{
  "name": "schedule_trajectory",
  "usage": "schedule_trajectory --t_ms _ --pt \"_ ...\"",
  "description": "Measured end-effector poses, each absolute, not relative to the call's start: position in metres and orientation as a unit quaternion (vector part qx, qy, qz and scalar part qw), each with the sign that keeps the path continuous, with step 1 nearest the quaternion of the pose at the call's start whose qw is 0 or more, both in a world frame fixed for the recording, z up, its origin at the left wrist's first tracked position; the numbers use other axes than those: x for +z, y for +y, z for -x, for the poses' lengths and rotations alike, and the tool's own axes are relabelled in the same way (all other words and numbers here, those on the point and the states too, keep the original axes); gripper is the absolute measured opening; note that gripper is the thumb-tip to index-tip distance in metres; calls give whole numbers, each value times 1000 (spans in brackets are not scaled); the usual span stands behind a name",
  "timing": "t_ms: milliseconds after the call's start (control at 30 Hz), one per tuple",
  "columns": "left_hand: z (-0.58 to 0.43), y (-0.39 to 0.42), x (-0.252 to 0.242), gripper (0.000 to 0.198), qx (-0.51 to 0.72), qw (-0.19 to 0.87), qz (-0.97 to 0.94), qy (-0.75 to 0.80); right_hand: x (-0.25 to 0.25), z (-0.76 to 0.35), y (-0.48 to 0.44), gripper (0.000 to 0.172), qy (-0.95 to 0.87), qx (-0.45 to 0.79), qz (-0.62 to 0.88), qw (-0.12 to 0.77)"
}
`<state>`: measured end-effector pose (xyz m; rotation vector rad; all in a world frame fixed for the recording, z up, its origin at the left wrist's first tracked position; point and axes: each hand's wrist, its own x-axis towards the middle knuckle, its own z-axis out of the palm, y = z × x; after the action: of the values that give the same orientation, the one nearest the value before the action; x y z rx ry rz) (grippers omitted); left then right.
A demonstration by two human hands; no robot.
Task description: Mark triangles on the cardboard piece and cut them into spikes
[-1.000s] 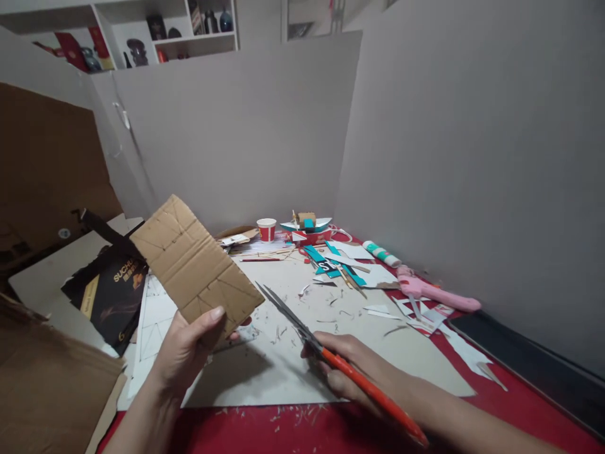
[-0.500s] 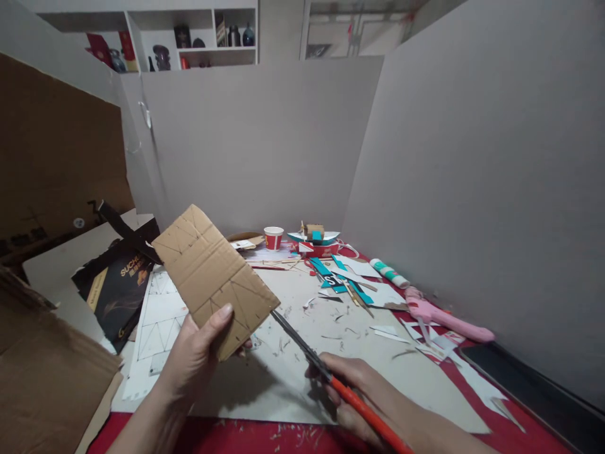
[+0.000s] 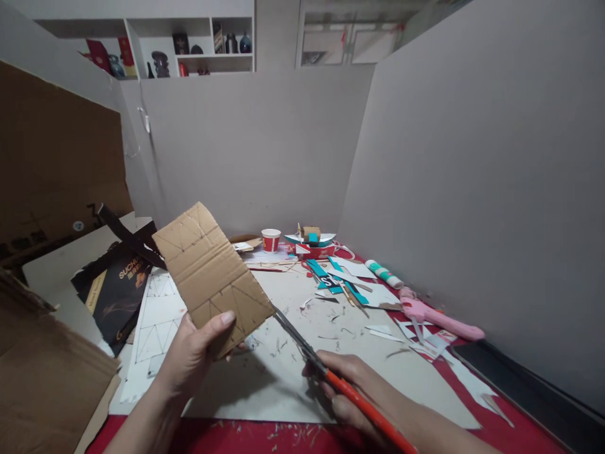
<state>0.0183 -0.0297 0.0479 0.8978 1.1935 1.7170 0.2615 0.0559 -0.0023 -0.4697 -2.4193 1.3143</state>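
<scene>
and there it is, the corrugated cardboard piece point(image 3: 212, 271): brown, creased across its middle, zigzag lines drawn near both ends, held aloft left of centre. the left hand point(image 3: 198, 345) pinches its near end, thumb pressed on the front, other fingers mostly hidden behind. over on the right, the right hand point(image 3: 357, 375) curls round the orange-handled scissors point(image 3: 363, 408), blade tips right at the cardboard's right corner; from here i can't tell if they've bitten in. below, an off-white board point(image 3: 401, 384) strewn with dark scraps point(image 3: 328, 299), on a red tabletop point(image 3: 227, 435). far side, a paper cup point(image 3: 271, 241) and model boat point(image 3: 311, 238); right, a pink glue gun point(image 3: 442, 318). grey partitions point(image 3: 236, 145) beyond.
</scene>
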Motion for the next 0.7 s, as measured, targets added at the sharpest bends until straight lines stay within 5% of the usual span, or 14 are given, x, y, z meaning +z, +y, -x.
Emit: schedule_trajectory --t_ms 233,500,700 --pt "-22 -32 52 64 686 408 -358 483 -2 -263 56 59 -857 457 166 170" --pt "-20 -32 48 28 656 434 -385 484 -3 -263 57 59 -837 496 162 165" --pt "-19 -31 51 46 697 417 -324 485 -12 -262 61 57 -803 520 182 227"
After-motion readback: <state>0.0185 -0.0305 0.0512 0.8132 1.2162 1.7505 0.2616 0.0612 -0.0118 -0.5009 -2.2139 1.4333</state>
